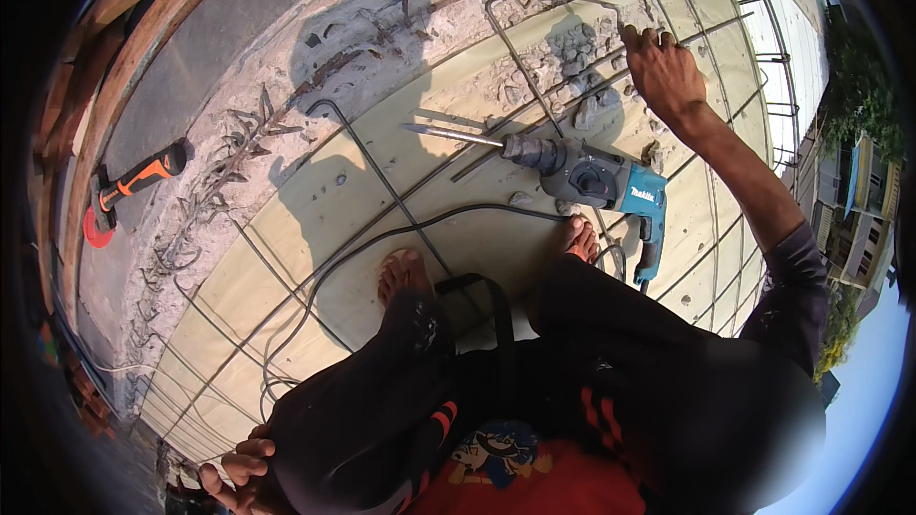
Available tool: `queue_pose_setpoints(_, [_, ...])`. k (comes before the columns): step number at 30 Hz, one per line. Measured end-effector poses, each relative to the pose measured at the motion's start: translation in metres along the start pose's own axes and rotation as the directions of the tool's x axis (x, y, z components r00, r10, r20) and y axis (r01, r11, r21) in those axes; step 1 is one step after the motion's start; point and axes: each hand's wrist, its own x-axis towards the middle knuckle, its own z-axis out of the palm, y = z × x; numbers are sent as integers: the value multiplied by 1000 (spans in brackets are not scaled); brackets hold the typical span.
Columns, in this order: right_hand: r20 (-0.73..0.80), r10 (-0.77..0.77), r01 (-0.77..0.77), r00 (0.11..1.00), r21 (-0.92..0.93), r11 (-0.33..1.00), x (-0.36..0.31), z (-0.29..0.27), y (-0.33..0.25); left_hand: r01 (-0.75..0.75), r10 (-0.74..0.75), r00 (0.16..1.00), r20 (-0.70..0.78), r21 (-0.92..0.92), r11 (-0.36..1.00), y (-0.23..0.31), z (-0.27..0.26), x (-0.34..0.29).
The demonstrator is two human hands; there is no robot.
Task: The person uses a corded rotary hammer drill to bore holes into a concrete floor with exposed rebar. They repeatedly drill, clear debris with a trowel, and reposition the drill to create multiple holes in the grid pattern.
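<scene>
My right hand (661, 76) reaches to the upper right, its fingers curled around the hooked end of a steel reinforcing bar (582, 0). Rubble (572, 52) lies beside it on the pale sheet (458, 57). Below that hand, a teal-and-grey rotary hammer (611, 181) rests across the bars, its pointed chisel bit (448, 133) aimed left. No hand touches it. At the lower left, my left hand (243, 472) is beside my knee with its fingers bent and apart. I see nothing in it, though my leg hides part of it.
A black cable (410, 226) loops past my bare feet (405, 275). Crossing reinforcing bars (382, 181) span the sheet, some with hooked ends. Broken concrete (224, 157) borders it on the left. Beyond lies an orange-and-black tool (143, 178) with a round red end, near wooden boards (124, 105).
</scene>
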Motion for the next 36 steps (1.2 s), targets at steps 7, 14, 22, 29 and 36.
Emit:
queue_pose_setpoints(7, [-323,-60,62,944,-6,998,6,14,-6,-7,9,993,-114,21,1000,1,20,2])
queue_pose_setpoints(14, [-206,11,1,979,54,999,3,2,17,-48,64,997,-37,347,936,4,12,-3])
queue_pose_setpoints(22, [-266,45,-21,963,91,996,14,1,3,-9,114,964,-240,398,917,16,58,19])
queue_pose_setpoints(29, [-195,-20,37,981,81,996,14,33,17,259,-268,962,41,155,953,27,62,37])
queue_pose_setpoints(36, [-421,-187,195,888,-23,981,-3,10,56,167,-353,899,258,544,822,45,133,76])
